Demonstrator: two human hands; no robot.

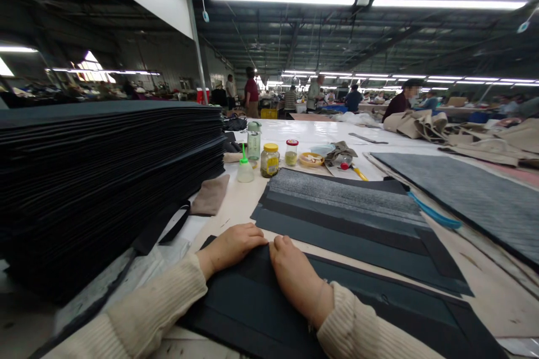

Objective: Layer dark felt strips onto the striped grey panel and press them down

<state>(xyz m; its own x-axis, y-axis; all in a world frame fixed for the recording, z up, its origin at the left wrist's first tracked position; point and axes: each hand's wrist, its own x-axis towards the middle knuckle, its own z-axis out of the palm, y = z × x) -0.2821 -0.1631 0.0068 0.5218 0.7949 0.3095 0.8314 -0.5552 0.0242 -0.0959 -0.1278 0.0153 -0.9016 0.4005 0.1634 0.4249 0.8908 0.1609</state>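
A black sheet-like panel (pixel 248 303) lies on the table before me, and both my hands rest at its far edge. My left hand (pixel 233 244) has its fingers closed together over that edge, the tips pointing right. Right beside it my right hand (pixel 295 269) is curled with its fingertips pinched on the same edge; the thumb is mostly hidden. The fingertips of the two hands nearly meet. To the right the dark piece continues under my right forearm. Just beyond lies another dark panel (pixel 337 224) with a grey fuzzy strip.
A tall stack of black sheets (pixel 105 179) stands at left. Behind the panels are a green-tipped squeeze bottle (pixel 245 171), a yellow-lidded jar (pixel 270 161), a red-lidded jar (pixel 291 154) and a yellow dish (pixel 311 160). A grey sheet (pixel 458 190) lies right. Several people are farther back.
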